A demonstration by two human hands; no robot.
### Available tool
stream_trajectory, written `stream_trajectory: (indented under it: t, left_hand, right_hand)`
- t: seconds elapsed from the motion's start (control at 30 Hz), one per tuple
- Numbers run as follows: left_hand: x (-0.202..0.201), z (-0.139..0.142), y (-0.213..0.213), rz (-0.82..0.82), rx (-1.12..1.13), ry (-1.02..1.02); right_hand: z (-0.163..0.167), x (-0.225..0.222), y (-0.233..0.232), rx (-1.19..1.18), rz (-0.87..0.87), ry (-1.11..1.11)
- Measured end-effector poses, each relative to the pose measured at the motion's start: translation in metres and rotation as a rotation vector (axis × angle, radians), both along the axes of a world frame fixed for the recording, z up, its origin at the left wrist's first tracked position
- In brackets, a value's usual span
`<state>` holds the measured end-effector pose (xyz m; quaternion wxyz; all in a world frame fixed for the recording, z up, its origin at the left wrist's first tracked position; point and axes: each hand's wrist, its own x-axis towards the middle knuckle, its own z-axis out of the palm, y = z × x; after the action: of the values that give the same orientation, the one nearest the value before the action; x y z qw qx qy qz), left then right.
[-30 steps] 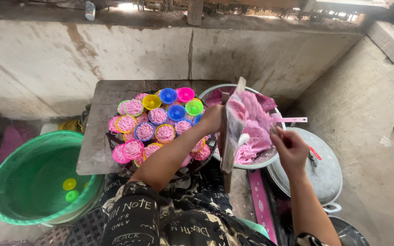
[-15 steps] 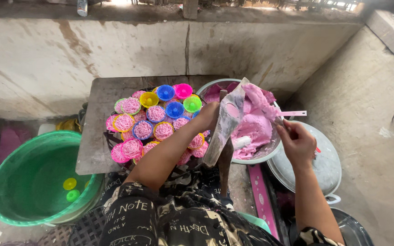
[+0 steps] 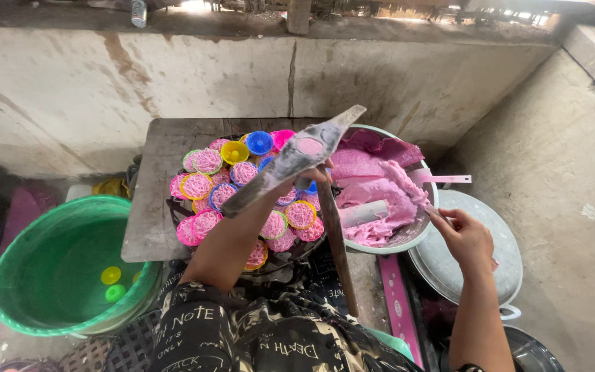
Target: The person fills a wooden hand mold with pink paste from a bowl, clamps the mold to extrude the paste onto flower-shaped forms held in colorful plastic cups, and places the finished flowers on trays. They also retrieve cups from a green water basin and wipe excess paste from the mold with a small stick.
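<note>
Holding the tilted paddle clamped in my left hand, right hand pinching pink dough at 3 o'clock — smeared dough could slip onto the moulds.

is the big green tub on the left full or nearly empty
Nearly empty: the green tub shows its bare inner wall and bottom, with only two small cups, one yellow and one green, lying inside. Whether it holds water cannot be told.

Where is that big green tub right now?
The green tub sits low at the left of the head view, on the ground just left of the dark table, with two small cups floating in it.
</note>
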<state>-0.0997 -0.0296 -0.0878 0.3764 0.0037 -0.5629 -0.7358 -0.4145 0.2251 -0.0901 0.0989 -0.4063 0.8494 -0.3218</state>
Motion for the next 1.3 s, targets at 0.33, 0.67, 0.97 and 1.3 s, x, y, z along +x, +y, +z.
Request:
stream_trajectory:
  t: [0.33,0.67,0.97,1.3]
  left_hand:
    - [0.044,0.05,0.027,-0.239,-0.081,0.478]
    - [0.162,0.054,0.077,0.548,-0.773,-0.458]
    - [0.2,0.053,0.08,0.824,-0.99,-0.943]
    - [0.221,0.006,0.101,0.893,-0.926,-0.681]
  right_hand:
    - [-0.016,0.162,-0.02,-0.288,1.12,-1.827]
    - [0.073,0.18,-0.043,-0.397,1.226,-1.647]
    - [0.117,0.251,-0.066,-0.448,1.088,-0.353]
    - [0.104,0.315,-0.07,-0.441,1.201,0.202]
